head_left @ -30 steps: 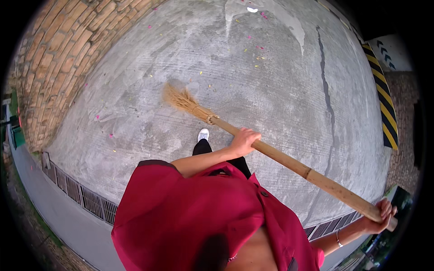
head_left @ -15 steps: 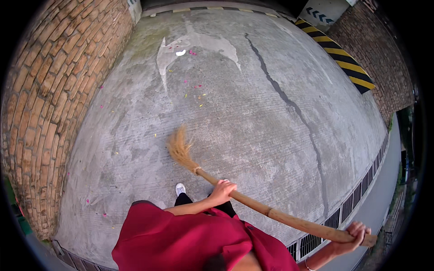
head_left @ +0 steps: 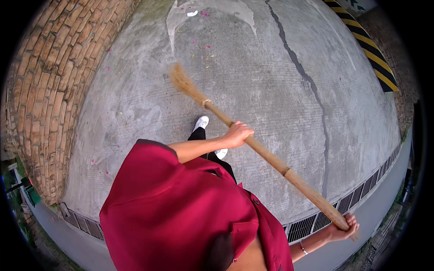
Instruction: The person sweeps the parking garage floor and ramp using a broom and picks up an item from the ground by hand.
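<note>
A long wooden-handled broom [head_left: 269, 155] slants across the view, its straw bristles [head_left: 186, 85] up and ahead to the left. My left hand [head_left: 238, 134] is wrapped round the handle on the lower part, not far from the bristle binding. Near the butt end, at lower right, my right hand [head_left: 344, 228] grips the same handle. Whether the bristles touch the concrete I cannot tell. Pink petals [head_left: 205, 14] and a white scrap [head_left: 192, 13] lie on the ground beyond the bristles, with a few small yellow bits nearer.
Rough concrete with a dark crack [head_left: 294, 58] spreads ahead. A brick wall [head_left: 54, 83] rises on the left. A black-and-yellow striped edge [head_left: 371, 50] stands at far right. A metal drain grate [head_left: 300, 229] runs behind and to the right. My white shoe [head_left: 202, 122] is below the broom.
The broom and both hands have swung, the bristles now farther ahead. My view has tilted down, and both shoes show now. Both hands keep their hold on the handle.
</note>
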Action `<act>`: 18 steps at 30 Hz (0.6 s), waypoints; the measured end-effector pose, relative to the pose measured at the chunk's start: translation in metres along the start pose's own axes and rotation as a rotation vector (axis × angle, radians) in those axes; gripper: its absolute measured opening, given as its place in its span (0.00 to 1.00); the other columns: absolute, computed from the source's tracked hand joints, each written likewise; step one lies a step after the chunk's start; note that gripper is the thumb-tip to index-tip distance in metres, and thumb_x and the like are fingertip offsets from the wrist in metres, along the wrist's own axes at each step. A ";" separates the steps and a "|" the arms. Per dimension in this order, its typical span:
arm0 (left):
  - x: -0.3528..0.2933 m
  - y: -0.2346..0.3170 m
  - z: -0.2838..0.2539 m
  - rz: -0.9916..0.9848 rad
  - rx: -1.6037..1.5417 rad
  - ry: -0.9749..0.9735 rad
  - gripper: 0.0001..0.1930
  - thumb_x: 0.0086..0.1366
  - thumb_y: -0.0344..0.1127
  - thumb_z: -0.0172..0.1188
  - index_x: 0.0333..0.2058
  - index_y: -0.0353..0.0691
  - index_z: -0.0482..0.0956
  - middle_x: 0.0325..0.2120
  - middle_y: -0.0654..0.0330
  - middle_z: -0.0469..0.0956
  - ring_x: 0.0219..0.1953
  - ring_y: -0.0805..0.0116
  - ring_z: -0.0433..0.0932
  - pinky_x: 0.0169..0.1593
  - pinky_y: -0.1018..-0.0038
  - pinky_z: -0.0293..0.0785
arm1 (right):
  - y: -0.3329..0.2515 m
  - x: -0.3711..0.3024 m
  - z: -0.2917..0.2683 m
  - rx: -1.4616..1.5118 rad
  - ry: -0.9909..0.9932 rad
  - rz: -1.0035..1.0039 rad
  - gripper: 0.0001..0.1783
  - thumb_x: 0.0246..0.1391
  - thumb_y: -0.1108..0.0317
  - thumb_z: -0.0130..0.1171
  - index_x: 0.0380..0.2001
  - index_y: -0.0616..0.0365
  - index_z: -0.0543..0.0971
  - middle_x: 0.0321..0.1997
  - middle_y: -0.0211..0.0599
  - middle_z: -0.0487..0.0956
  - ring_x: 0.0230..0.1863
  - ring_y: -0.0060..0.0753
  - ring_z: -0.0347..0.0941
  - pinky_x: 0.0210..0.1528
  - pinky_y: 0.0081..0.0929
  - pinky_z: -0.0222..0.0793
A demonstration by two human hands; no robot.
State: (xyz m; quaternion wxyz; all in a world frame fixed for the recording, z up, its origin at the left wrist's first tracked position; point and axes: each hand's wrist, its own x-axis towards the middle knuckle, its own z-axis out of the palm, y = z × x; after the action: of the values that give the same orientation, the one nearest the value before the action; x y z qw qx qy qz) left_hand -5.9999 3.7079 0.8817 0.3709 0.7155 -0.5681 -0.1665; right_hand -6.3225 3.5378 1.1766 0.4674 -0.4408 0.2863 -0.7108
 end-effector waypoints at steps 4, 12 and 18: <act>0.119 0.025 0.040 0.259 -0.163 0.089 0.10 0.38 0.25 0.55 0.19 0.45 0.64 0.19 0.67 0.70 0.30 0.66 0.70 0.34 0.69 0.59 | -0.058 0.022 -0.003 -0.078 -0.056 -0.227 0.12 0.42 0.77 0.45 0.13 0.53 0.58 0.15 0.28 0.54 0.21 0.26 0.52 0.30 0.23 0.53; 0.059 -0.093 0.023 0.034 -0.121 0.022 0.09 0.40 0.28 0.56 0.20 0.45 0.64 0.19 0.64 0.68 0.29 0.63 0.69 0.35 0.66 0.60 | 0.053 -0.029 0.077 -0.079 0.011 0.028 0.06 0.42 0.77 0.42 0.17 0.53 0.63 0.13 0.26 0.53 0.19 0.22 0.51 0.25 0.21 0.50; -0.095 -0.214 -0.115 -0.555 0.089 -0.457 0.03 0.43 0.31 0.56 0.20 0.47 0.72 0.23 0.61 0.74 0.33 0.59 0.73 0.35 0.62 0.62 | 0.226 -0.111 0.196 -0.088 -0.141 0.564 0.07 0.42 0.80 0.45 0.24 0.53 0.64 0.14 0.29 0.61 0.18 0.23 0.58 0.26 0.22 0.57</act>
State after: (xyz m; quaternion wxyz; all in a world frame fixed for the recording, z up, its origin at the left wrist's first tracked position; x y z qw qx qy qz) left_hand -5.8050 3.8534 0.7876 0.1435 0.8024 -0.4271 -0.3914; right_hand -6.0348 3.5506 1.0393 0.6458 -0.4121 0.3950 -0.5071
